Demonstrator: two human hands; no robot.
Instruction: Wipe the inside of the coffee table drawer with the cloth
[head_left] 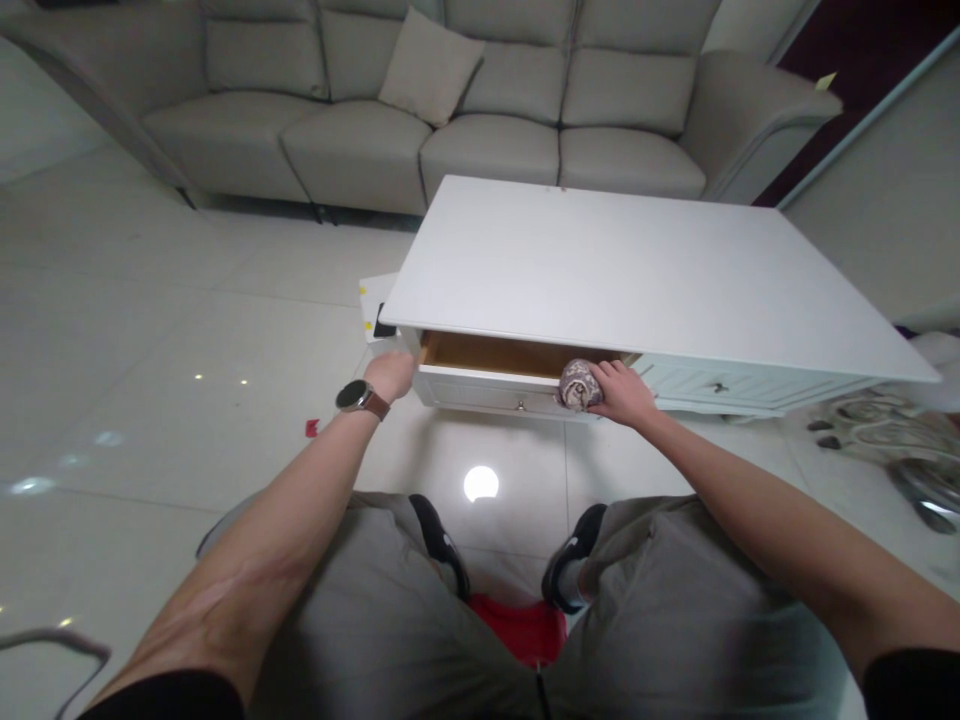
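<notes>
My right hand point(626, 392) is closed around a rolled-up patterned cloth point(580, 386), purple-grey and cream, with its spiral end facing me. The roll is at the right end of the pulled-out drawer point(472, 385), over its front edge. Bare wood shows in the part of the drawer I can see; the table top hides the back. At the drawer's left front corner is my left hand point(391, 375), back of the hand up, a watch on its wrist. Its fingers are turned away and hidden, so I cannot tell whether they grip the corner.
The drawer belongs to a low white coffee table point(622, 270); a second drawer front point(720, 387) on the right is closed. Behind stands a grey sofa point(495, 150) with a cushion point(431, 68). A white box point(373, 300) sits left of the table. A red stool point(521, 630) is beneath me.
</notes>
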